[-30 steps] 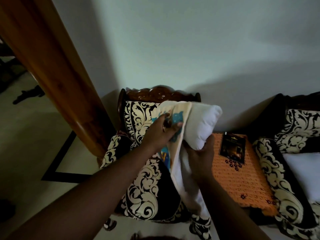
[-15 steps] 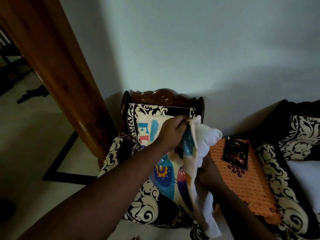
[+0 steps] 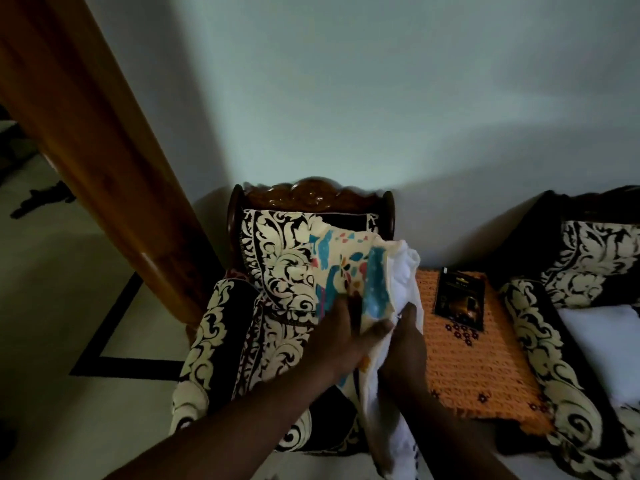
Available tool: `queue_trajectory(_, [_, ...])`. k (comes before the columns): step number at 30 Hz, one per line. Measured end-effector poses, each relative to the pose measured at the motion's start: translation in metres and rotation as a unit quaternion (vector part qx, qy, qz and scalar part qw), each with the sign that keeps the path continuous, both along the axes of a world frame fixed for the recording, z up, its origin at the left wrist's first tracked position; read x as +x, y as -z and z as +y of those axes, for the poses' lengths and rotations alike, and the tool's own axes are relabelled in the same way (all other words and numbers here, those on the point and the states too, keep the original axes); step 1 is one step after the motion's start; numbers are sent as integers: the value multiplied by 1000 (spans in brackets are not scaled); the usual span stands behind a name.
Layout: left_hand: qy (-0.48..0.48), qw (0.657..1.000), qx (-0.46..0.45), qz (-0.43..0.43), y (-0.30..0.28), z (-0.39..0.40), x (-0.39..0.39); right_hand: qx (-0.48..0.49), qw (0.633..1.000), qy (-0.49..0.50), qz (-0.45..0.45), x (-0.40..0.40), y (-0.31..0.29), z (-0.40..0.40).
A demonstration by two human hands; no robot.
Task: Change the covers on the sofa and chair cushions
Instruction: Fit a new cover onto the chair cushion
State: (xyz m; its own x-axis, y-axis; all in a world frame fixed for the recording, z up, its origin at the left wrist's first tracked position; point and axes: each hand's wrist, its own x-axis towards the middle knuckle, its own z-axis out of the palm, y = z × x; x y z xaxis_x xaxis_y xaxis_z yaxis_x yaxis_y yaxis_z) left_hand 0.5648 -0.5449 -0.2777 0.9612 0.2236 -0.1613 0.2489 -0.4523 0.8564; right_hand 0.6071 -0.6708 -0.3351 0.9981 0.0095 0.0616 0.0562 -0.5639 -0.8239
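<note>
Currently, head view only. Both hands work over the chair [image 3: 242,341], at its right front corner.

- Left hand [image 3: 341,344]: closed on the cover [image 3: 346,271], thumb and fingers pinching the printed cloth near its open edge.
- Right hand [image 3: 403,348]: closed on the cushion [image 3: 405,271], gripping the white fabric low down; fingertips hidden in the folds.
- Cover: cream with blue and pink print, sits over the cushion's left face. White shows bare along the right side and top corner, so the cover is only partly on it.
- Cushion leans against the chair back, upper end up, lower end between the forearms.
- Just right of the chair: an orange mat [image 3: 485,358] with a dark packet [image 3: 459,299] lying on its far end. Sofa [image 3: 554,341] beyond, a white pad [image 3: 602,341] on its seat.

Handling, as judged: cushion is light, soft, squashes readily; a grip on the body only compresses it, so a corner or seam gives better purchase. Cover is thin, limp cloth, no stiffness, likely to bunch and drag on the filling. Best held at the hem of the opening, both sides, working it along a little at a time. Nothing fragile here. Dim light hides the zip or closure.
</note>
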Motion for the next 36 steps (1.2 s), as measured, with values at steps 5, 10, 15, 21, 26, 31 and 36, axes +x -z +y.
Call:
queue_trajectory(5, [-37,996,84,-22,15,-15,12,-125,992,0,11,14,-10,-9])
queue_trajectory(10, [-40,988,135,64,54,5,9,-223,974,-37,0,38,33,-48])
queue_trajectory(15, [-42,977,156,137,85,-1,13,-264,961,-79,9,34,63,-72])
queue_trajectory(21, [-25,977,151,151,82,-31,62,-289,947,-139,-14,35,75,-88])
queue_trajectory(26, [-142,982,14,120,76,-31,88,-334,926,-174,-17,46,84,-98])
queue_trajectory(31, [-169,970,-165,56,61,-35,87,-394,894,-215,13,71,91,-94])
queue_trajectory(36, [-81,992,-29,97,78,-12,93,-399,888,-225,42,85,109,-91])
